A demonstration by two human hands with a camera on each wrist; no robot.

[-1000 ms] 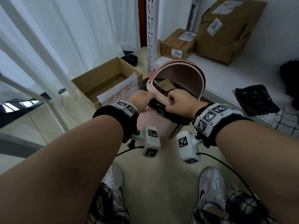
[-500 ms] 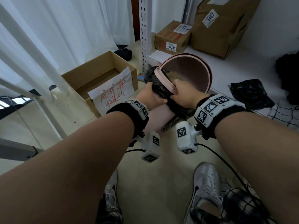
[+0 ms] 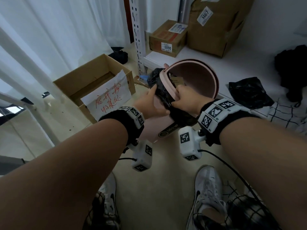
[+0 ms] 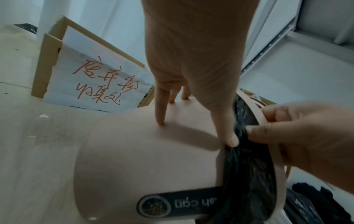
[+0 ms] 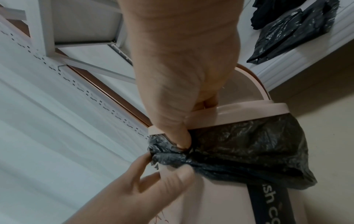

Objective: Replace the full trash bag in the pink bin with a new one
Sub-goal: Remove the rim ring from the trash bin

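My left hand [image 3: 150, 103] and right hand [image 3: 186, 97] crowd the near rim of the round pink plastic bin [image 4: 153, 159]. Its raised pink lid [image 3: 197, 78] blocks the far side. The open brown cardboard box [image 3: 93, 82] stands close on my left; bare beige floor [image 3: 166, 180] lies open between my feet.

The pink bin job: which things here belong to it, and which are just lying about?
Job:
pink bin
retaining ring
full bag
spare black bag
left hand
right hand

Lying about:
open carton
parcels
dark clothes
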